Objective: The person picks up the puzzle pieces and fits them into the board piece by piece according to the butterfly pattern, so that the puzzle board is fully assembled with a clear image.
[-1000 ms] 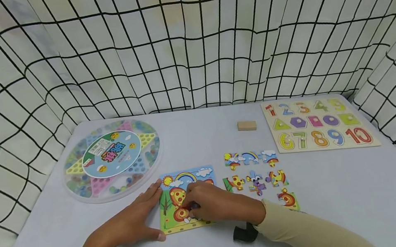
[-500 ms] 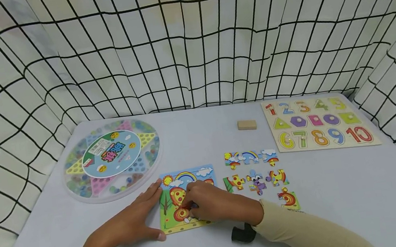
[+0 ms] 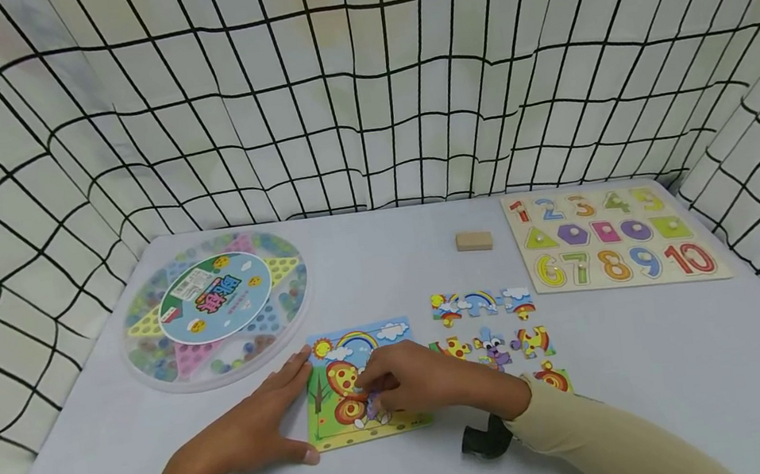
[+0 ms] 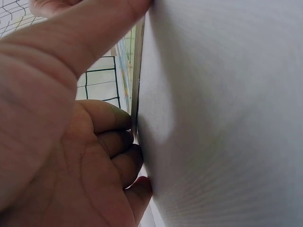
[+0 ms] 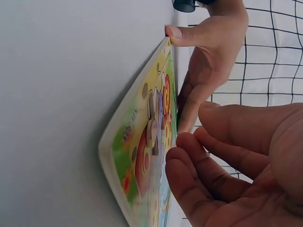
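A colourful picture-puzzle board [image 3: 349, 437] lies flat on the white table. My left hand [image 3: 253, 426] rests along its left side, fingers extended against the edge and thumb at the near left corner. Over the lower middle of the board is my right hand [image 3: 416, 376]. In the right wrist view its thumb and fingers [image 5: 182, 177] are apart, with nothing between them. Below them, a jigsaw piece [image 5: 152, 130] sits on the board, standing slightly proud of the picture. The right hand hides part of the board in the head view.
Several loose jigsaw pieces [image 3: 492, 346] lie in rows right of the board. A small wooden block [image 3: 473, 241] and a number board [image 3: 614, 238] are behind them. A round marble game [image 3: 217, 310] lies at left. Black netting [image 3: 361, 95] surrounds the table.
My right hand has let go of the jigsaw piece and shifted slightly right, uncovering more of the board's purple figure. The left hand stays in place.
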### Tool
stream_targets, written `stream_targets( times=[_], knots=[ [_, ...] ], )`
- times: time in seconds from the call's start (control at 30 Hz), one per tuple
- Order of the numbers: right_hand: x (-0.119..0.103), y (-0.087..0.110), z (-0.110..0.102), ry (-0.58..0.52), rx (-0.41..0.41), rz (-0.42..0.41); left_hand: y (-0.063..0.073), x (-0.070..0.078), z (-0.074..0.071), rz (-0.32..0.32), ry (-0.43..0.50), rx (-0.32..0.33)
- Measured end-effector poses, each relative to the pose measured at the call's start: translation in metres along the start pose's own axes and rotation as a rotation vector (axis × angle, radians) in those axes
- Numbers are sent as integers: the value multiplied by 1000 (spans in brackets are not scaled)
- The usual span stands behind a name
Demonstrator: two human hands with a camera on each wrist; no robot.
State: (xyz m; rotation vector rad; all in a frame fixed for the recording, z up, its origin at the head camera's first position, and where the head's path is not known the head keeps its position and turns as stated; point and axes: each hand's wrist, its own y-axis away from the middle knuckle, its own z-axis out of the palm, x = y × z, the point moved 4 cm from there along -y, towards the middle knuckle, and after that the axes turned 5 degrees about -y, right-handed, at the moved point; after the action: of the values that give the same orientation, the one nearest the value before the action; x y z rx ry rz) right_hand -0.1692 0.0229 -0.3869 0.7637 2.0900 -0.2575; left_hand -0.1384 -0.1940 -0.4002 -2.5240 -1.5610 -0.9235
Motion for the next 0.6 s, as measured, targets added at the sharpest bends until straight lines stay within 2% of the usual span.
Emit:
stream_targets(
  times=[0.37,0.6],
  knots=[
    [3,15,-12,-67,75,-4,-1,-1,1,-16,-17,4],
    [6,31,-26,-68,117,-17,-2,-1,2,-26,-17,4]
  ],
)
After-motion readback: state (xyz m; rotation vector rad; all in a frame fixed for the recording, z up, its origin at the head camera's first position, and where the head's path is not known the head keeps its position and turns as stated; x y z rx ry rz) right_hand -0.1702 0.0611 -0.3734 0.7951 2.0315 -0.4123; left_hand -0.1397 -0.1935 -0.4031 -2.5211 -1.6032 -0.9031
